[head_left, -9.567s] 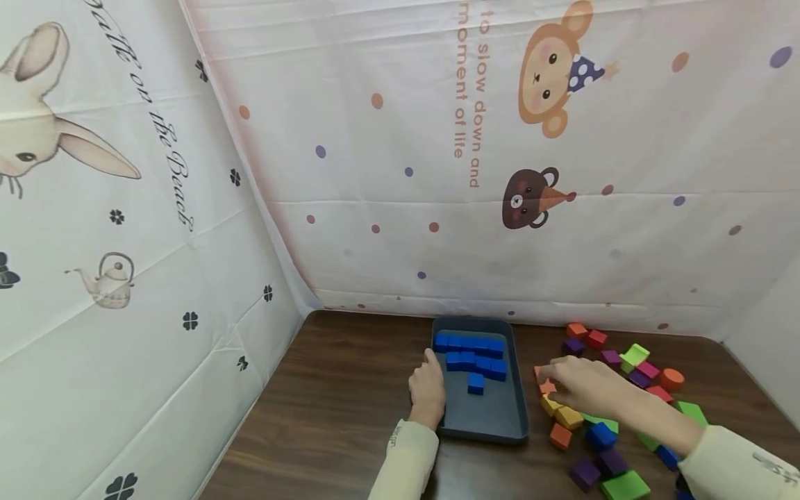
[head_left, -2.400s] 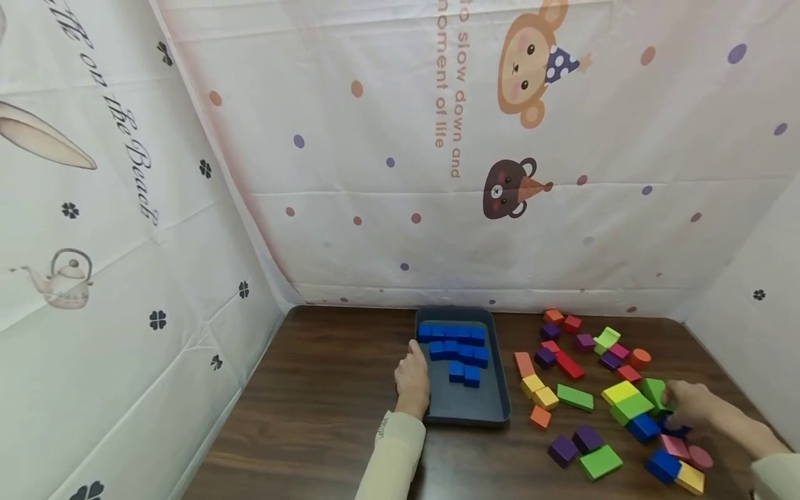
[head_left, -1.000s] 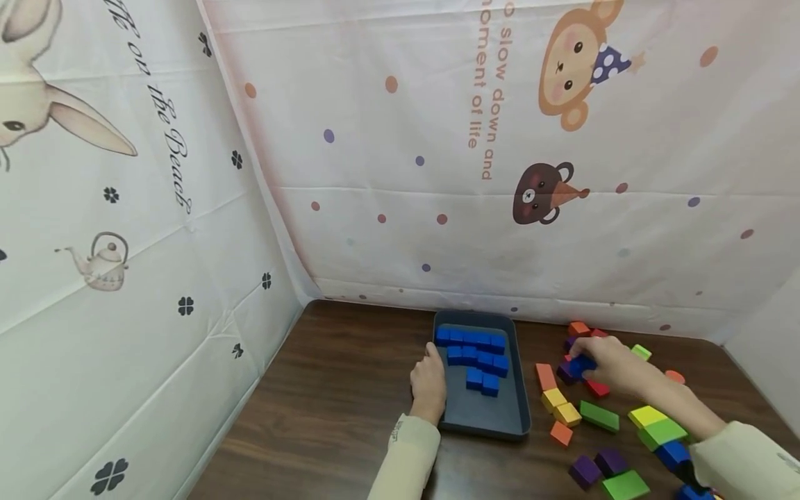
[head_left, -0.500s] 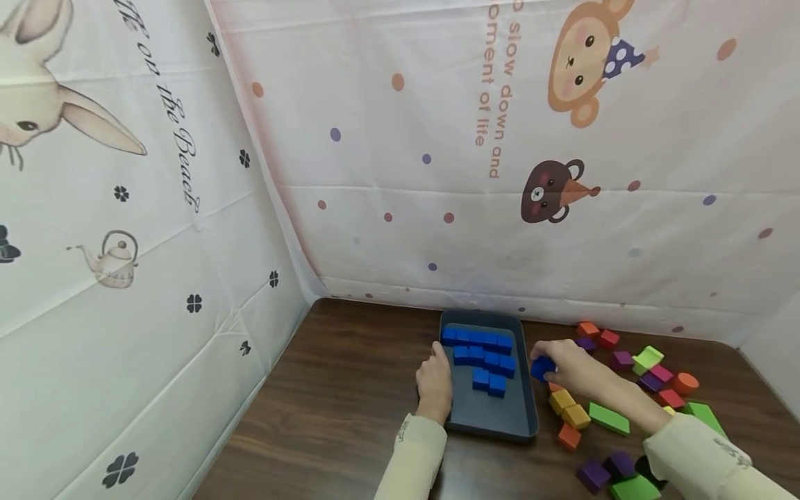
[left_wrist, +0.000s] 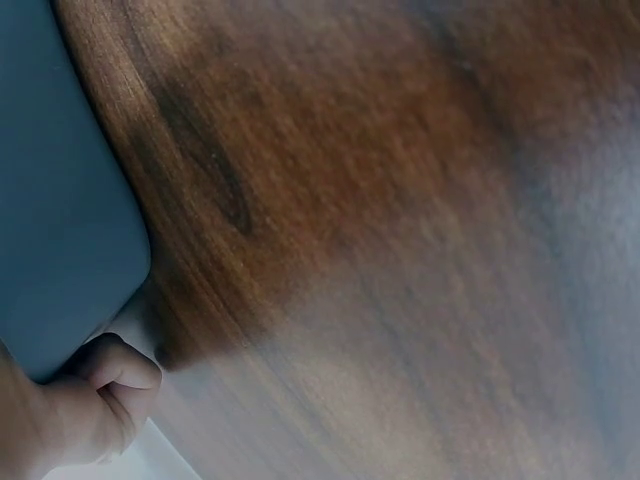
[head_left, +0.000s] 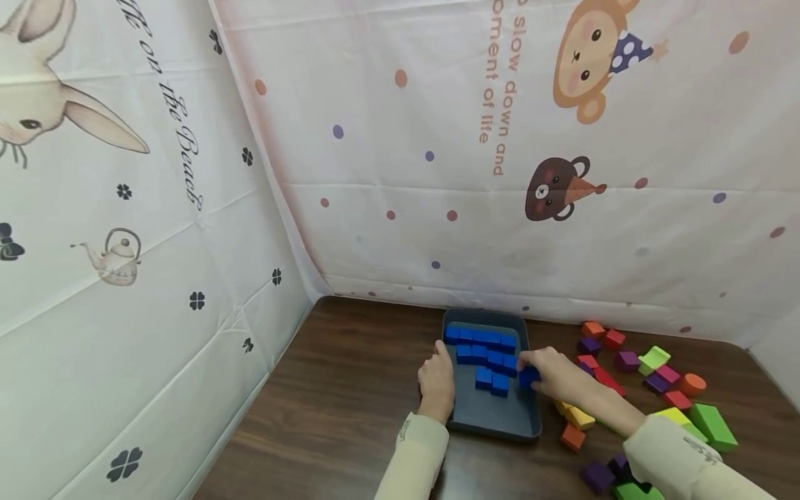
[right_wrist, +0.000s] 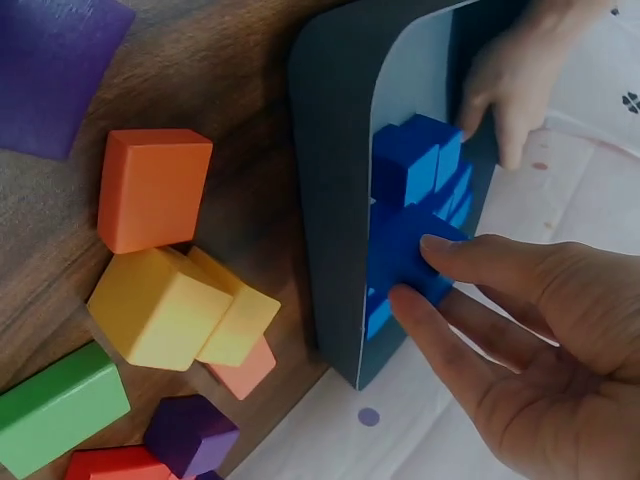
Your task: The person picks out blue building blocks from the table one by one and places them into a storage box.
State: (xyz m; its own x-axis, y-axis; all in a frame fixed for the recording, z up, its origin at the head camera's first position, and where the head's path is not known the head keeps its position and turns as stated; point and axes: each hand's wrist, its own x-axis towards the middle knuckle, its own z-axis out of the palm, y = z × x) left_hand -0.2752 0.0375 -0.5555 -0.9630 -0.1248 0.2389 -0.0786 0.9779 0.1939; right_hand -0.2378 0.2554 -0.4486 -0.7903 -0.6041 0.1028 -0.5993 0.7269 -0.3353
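My right hand (head_left: 555,376) pinches a blue block (head_left: 529,378) between thumb and fingertips, over the right side of a dark grey tray (head_left: 490,421). In the right wrist view the held blue block (right_wrist: 405,245) overlaps the blue blocks behind it. Several blue blocks (head_left: 480,338) stand in the tray in two rows, with a pair in front. My left hand (head_left: 436,378) grips the tray's left rim; in the left wrist view its curled fingers (left_wrist: 115,385) show at the tray's edge.
To the tray's right lie loose blocks: an orange block (head_left: 572,437), yellow blocks (head_left: 580,417), purple blocks (head_left: 598,477), a green block (head_left: 714,426) and an orange cylinder (head_left: 693,384). A printed cloth (head_left: 375,243) hangs behind the wooden table (head_left: 337,389).
Since a second ago my right hand has carried the blue block left, from among the loose blocks to over the tray. Earlier, a second block joined the tray's front pair. My left hand keeps its place.
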